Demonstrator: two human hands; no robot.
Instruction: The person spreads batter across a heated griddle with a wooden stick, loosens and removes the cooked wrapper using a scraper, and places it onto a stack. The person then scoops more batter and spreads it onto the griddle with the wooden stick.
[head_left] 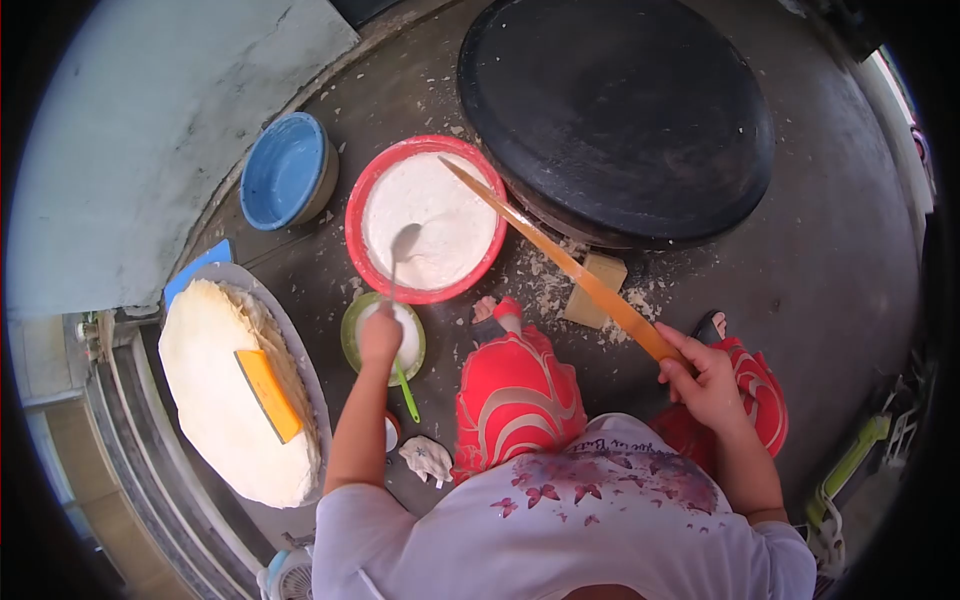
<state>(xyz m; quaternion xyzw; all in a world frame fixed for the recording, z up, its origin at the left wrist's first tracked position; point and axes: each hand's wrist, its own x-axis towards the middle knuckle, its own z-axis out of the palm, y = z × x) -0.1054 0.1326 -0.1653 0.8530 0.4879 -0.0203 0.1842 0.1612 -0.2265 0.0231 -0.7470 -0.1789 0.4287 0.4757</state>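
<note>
My left hand (pixel 381 337) is closed around the handle of a metal spoon (pixel 404 243), whose bowl end is over the white batter (pixel 425 205) in a red basin (pixel 358 245). Below that hand sits a green bowl (pixel 348 345) with white contents and a green-handled utensil (pixel 407 393) leaning in it. My right hand (pixel 700 378) grips the broad end of a long wooden spatula (pixel 590 283). Its narrow tip reaches above the basin's right side. Close by on the right is a large round black griddle (pixel 615 120).
To the left, a stack of thin pale flatbreads (pixel 215 385) carries a yellow scraper (pixel 268 396). A blue basin (pixel 284 170) stands near the wall. Beside the griddle's base lies a tan block (pixel 596 290) among scattered flakes. A crumpled cloth (pixel 427 459) is near my knee.
</note>
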